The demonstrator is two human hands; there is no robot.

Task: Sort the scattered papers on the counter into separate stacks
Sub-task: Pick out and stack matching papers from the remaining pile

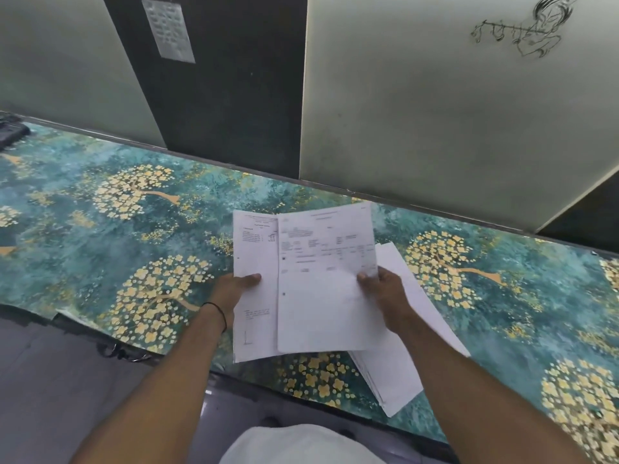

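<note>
Here, curled fingers (pixel 249 279) pinch papers (pixel 321 313).

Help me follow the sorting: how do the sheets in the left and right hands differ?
The left sheet, pinched by the left hand, sits behind and partly covered; the right sheet, pinched by the right hand, overlaps it in front. The left sheet has small text blocks near top and bottom; the right sheet has print across its upper half only. Both are white printed pages held above the counter.

walls — pale green panels (pixel 435 112) | dark panel (pixel 227 95) with posted sheet (pixel 168 30) | flute-player sketch (pixel 522 26) | teal gold-flowered counter (pixel 100 229) | grey floor (pixel 50 380)
</note>
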